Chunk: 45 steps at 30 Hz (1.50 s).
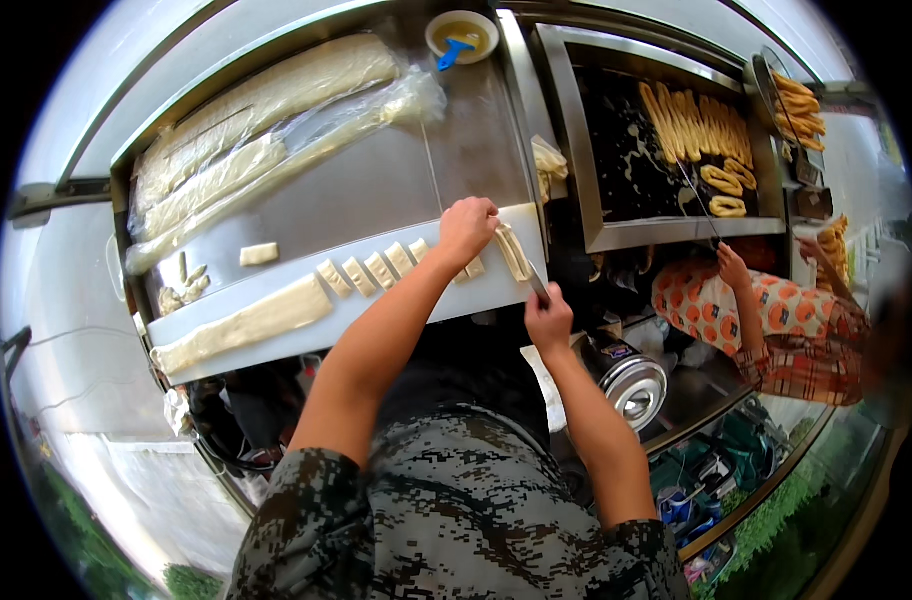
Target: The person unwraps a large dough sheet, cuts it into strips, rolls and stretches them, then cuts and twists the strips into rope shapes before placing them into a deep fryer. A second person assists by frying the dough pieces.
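Note:
A white cutting board (456, 300) lies along the front of the steel worktop. My left hand (467, 229) is at the top end of a long, grooved dough strip (513, 253) near the board's right end; its fingertips are partly hidden. My right hand (549, 319) grips a metal blade (537, 283), probably a knife or scraper, whose tip meets the strip's lower end. Several short cut dough pieces (358, 276) stand in a row to the left, some partly covered by my left forearm. Beyond them lies a long flat dough slab (246, 324). A single dough piece (259, 254) rests on the steel behind.
Plastic-covered dough slabs (276, 90) fill the worktop's back left. A bowl (462, 37) of yellow liquid holds a blue brush (454, 54). To the right, a co-worker (793, 330) holds a thin stick over a fryer (625, 150) with several fried dough sticks (700, 124).

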Tool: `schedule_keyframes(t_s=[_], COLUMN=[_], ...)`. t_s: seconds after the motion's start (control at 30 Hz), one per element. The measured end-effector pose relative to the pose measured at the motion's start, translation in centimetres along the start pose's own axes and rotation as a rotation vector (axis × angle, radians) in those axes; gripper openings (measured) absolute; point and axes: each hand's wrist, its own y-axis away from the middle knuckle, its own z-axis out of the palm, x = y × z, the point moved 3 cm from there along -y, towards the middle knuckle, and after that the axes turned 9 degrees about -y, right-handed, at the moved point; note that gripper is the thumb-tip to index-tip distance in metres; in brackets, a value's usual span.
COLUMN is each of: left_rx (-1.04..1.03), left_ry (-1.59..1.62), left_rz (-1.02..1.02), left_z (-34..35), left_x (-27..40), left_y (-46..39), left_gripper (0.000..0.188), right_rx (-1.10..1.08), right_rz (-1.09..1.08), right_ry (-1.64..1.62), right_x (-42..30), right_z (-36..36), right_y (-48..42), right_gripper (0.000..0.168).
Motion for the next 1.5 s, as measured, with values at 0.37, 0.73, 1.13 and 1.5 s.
schedule_keyframes(t_s=[0.37, 0.73, 1.13, 1.5], left_rx=[-0.215, 0.213, -0.470, -0.329], left_ry=[0.086, 0.116, 0.558, 0.232], left_rz=[0.040, 0.091, 0.054, 0.003], left_z=[-3.9, -1.9, -1.1, -0.2], left_x=[-3.9, -0.9, -1.3, -2.9], left_y=[7.6, 8.9, 5.2, 3.2], left_gripper=[0.016, 0.020, 0.016, 0.026], right_rx=[0.041, 0.071, 0.071, -0.066], right_rz=[0.322, 0.258, 0.341, 0.246], right_ry=[-0.300, -0.351, -0.281, -0.088], right_x=[0.7, 0.1, -1.3, -3.6], right_z=[-0.7, 1.3, 0.8, 3.3], right_y=[5.0, 3.3, 3.2, 0.2], right_gripper=[0.018, 0.014, 0.020, 0.026])
